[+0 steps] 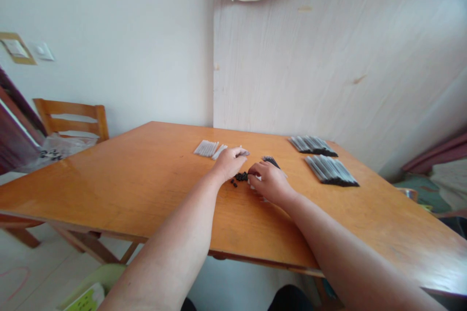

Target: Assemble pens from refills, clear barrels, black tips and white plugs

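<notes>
Over the middle of the table, my left hand is closed, with a short stretch of thin translucent tube showing at its fingertips. My right hand is curled beside a small pile of black caps, fingertips pinched on a dark bit like one of them. Two loose caps lie just in front of the pile. White tubes partly show under my right hand, and black-ended pieces lie behind it. Left of my left hand is a row of clear white tubes, with a few more beside it.
Two bundles of black-ended tubes lie on the right part of the wooden table. A chair with a clear plastic bag stands at the left. The wall rises behind the table; a green bin is below.
</notes>
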`<state>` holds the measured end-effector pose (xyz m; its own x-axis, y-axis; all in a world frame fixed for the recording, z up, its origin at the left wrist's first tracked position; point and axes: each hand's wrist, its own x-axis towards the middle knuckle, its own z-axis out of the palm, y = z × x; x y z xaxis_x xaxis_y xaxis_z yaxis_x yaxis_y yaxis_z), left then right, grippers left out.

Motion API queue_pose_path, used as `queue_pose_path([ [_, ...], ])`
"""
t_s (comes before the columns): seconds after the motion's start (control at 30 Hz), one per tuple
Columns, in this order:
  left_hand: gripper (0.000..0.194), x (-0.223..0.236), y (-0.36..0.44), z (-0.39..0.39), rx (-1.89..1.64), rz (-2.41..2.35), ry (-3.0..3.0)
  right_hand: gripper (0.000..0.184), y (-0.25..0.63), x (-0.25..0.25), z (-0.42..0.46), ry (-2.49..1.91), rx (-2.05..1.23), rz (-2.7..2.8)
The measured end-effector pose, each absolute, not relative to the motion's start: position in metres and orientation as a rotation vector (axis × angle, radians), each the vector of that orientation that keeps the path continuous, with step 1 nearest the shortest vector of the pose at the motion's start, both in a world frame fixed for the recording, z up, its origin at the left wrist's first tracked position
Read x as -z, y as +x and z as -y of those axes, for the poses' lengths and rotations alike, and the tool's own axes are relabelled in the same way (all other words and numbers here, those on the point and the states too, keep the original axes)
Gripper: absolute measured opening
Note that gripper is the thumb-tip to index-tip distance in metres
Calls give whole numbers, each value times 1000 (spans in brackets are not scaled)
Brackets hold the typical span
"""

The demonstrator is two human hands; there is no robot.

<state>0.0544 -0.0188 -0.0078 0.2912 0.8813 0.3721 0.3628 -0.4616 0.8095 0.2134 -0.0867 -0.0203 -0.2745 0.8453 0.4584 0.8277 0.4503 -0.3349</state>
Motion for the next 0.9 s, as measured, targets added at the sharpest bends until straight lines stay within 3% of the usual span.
queue_pose_path([
  [0.2,24,14,54,15,-1099,-1108,1983,5,223,22,77,-1345,-380,1727],
  [0.4,27,22,55,10,-1061,-1114,2021,12,226,21,73,-1237,-573,1484],
  [0.67,34,25,57,10,-1022,-1050,2090,23,233,23,67,-1215,-574,1378],
  [0.9,38,23,59,13,-992,-987,2128,20,231,25,66,-1242,-517,1435],
])
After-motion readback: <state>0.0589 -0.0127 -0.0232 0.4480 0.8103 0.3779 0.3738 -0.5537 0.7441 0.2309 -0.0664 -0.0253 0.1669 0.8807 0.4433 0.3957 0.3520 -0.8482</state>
